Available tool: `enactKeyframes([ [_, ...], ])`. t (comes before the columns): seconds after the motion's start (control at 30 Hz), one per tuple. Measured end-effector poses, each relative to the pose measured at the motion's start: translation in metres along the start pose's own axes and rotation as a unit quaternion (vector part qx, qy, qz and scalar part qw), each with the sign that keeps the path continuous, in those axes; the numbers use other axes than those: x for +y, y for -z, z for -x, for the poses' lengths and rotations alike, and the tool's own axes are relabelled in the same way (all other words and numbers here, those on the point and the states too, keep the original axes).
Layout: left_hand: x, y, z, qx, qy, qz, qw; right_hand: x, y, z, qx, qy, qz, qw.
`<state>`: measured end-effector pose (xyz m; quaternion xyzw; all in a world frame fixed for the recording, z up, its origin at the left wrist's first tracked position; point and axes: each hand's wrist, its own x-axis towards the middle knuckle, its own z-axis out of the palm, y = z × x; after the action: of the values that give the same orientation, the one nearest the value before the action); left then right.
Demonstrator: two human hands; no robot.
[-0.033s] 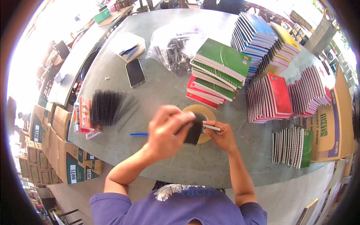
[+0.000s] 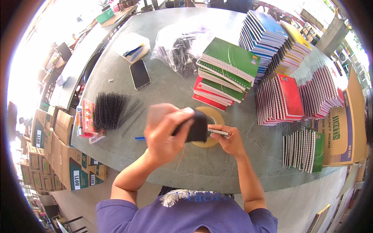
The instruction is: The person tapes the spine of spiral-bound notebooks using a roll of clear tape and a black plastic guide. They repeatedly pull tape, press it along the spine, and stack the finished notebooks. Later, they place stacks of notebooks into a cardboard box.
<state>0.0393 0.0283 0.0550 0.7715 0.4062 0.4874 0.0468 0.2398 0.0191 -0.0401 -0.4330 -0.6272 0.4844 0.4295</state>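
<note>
My left hand (image 2: 165, 130) is closed round a dark, flat, round-edged piece (image 2: 197, 126), its fingers partly smeared by motion. I cannot make out exactly what that piece is. My right hand (image 2: 232, 140) pinches a slim pale grey bar (image 2: 217, 132) between thumb and fingers, its near end by the dark piece; whether the two touch, I cannot tell. Beneath both hands a wide roll of yellowish clear tape (image 2: 219, 116) lies flat on the grey table (image 2: 175, 167), partly covered by the dark piece and my right hand. A blue pen-like stick (image 2: 140, 138) pokes out beside my left wrist.
Stacked green and red notebooks (image 2: 229, 58) stand beyond the tape. Blue (image 2: 268, 29), yellow (image 2: 297, 40) and red spiral notebooks (image 2: 289, 97) fill the right side, beside a carton (image 2: 345, 136). Black coils (image 2: 110, 110), a phone (image 2: 140, 73) and a plastic bag (image 2: 180, 50) lie leftward.
My left hand has shifted slightly left and up with the dark piece, which has turned. My right hand with the pale bar stays nearly in place.
</note>
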Motion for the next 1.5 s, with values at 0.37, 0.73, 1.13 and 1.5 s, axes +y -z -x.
enactKeyframes([
  [0.37, -0.007, -0.038, 0.044, -0.169, 0.025, 0.069, 0.983, 0.009, 0.0, 0.001, -0.025, -0.015, 0.004, 1.0],
  [0.73, -0.01, -0.038, 0.037, -0.161, -0.11, -0.064, 0.979, 0.008, 0.005, -0.001, 0.006, 0.004, -0.113, 0.994],
  [1.13, -0.036, -0.027, 0.015, -0.256, -0.089, -0.039, 0.962, 0.005, -0.008, 0.001, 0.072, -0.018, -0.15, 0.986],
  [1.5, -0.039, -0.029, 0.014, -0.27, -0.076, -0.031, 0.959, 0.004, -0.006, 0.003, 0.084, -0.013, -0.127, 0.988],
])
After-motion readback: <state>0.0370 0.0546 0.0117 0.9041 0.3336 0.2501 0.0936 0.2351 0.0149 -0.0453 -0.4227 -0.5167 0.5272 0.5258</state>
